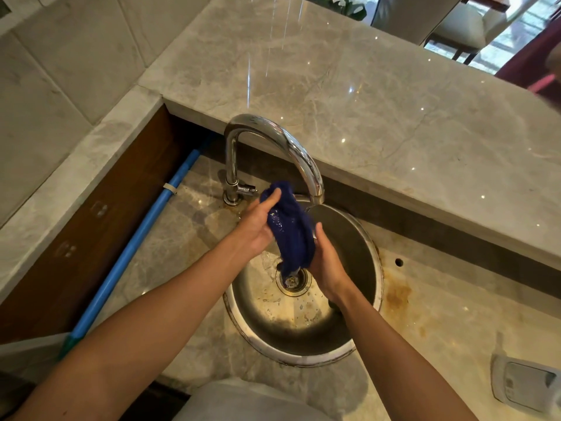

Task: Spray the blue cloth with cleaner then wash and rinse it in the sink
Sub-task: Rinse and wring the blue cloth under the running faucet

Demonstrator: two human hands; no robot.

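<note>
Both hands, left hand (258, 223) and right hand (326, 262), gripped the blue cloth (291, 229) over the sink (303, 357) centre. We judged its tail could clog the drain (294, 281).

My view: blue pipe (142, 235) along wall at left | chair (455, 28) beyond raised marble counter (364, 95) | wall socket (525, 387) lower right

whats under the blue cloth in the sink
Under the blue cloth is the sink bowl with its round metal drain. The cloth's hanging tail covers the drain's upper left edge. The left hand and right hand hold the cloth.
</note>
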